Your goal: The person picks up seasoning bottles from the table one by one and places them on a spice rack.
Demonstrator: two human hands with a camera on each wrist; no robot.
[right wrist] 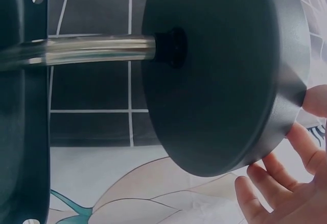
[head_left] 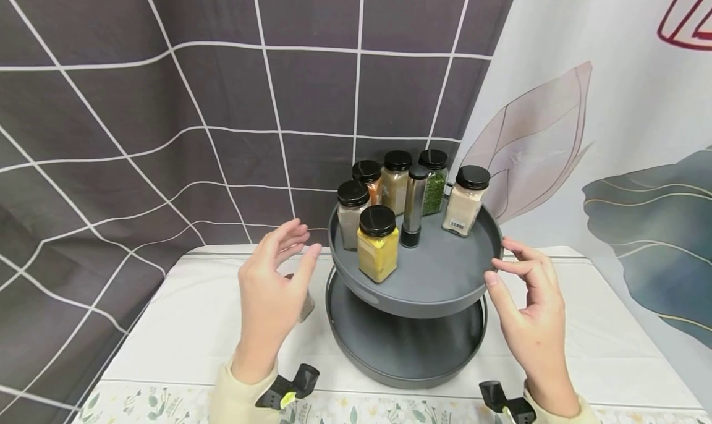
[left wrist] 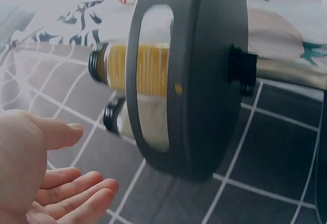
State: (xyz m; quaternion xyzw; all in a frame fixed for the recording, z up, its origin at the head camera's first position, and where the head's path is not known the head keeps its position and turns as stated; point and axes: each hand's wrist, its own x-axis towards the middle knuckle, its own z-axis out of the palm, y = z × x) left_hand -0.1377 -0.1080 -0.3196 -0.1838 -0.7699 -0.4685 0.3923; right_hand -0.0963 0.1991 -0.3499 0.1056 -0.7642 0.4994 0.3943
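Left hand (head_left: 271,286) relaxed, right hand (head_left: 531,309) loosely touching the upper tray (head_left: 442,266) (white tablecloth (head_left: 178,313) below, gridded curtain (head_left: 233,96) behind).

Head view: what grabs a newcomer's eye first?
Likely the bright yellow jar at the front left of the upper tray, with other black-capped containers behind it. Next, the hands flanking that tray: the right hand touches its edge, the left hand is apart from it. Then the dark, white-gridded backdrop behind, filling the upper left.
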